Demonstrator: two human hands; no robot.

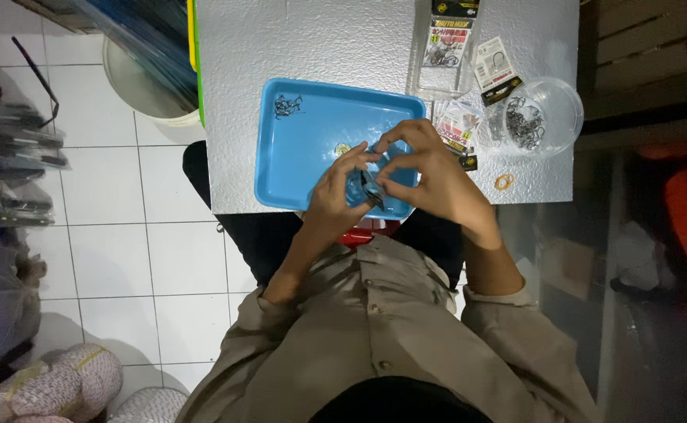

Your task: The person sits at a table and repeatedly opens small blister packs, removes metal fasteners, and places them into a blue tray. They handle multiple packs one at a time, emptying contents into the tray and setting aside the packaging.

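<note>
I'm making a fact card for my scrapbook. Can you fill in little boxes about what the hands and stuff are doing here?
Left hand: pinching a small dark item over the tray
Right hand: fingertips meeting the left hand's, on the same item
Blue tray: on the white board, small hook pile in its far corner
Clear tub: holds many dark hooks
Rubber band: beside the tub

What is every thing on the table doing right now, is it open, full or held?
Left hand: pinching the small dark item.
Right hand: pinching it too.
Small dark item: held between both hands over the tray.
Blue tray: nearly bare, small hook pile in one corner.
Clear round tub: open, holding hooks.
Hook packets: lying flat.
Rubber band: lying loose.
</note>
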